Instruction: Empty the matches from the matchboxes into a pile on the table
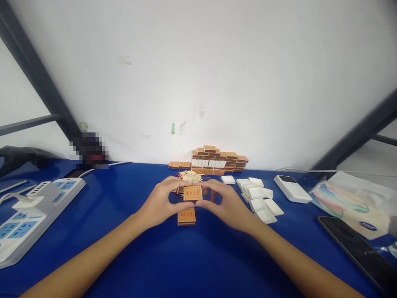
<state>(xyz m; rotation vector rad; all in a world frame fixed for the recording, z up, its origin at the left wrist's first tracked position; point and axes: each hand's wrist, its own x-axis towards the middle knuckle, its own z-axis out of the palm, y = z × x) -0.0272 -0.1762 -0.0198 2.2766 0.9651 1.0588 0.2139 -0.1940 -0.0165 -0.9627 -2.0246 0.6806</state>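
Between my two hands is an orange matchbox (pixel 192 193) with red lettering, its label facing up. The fingers and thumb of my left hand (pixel 163 201) grip its left side. On its right side, my right hand (pixel 226 203) pinches it in the same way. Just below it, on the blue table, lies a second matchbox (pixel 186 216), which looks stacked on another. Behind my fingers spreads a loose pile of matches (pixel 190 177) with red heads, partly hidden by the held box.
Stacked matchboxes (pixel 214 159) stand against the wall. Several white trays (pixel 256 193) lie to the right, near a white device (pixel 292 188), a tissue pack (pixel 356 207) and a phone (pixel 353 248). A power strip (pixel 40 223) sits on the left of the table (pixel 198 265).
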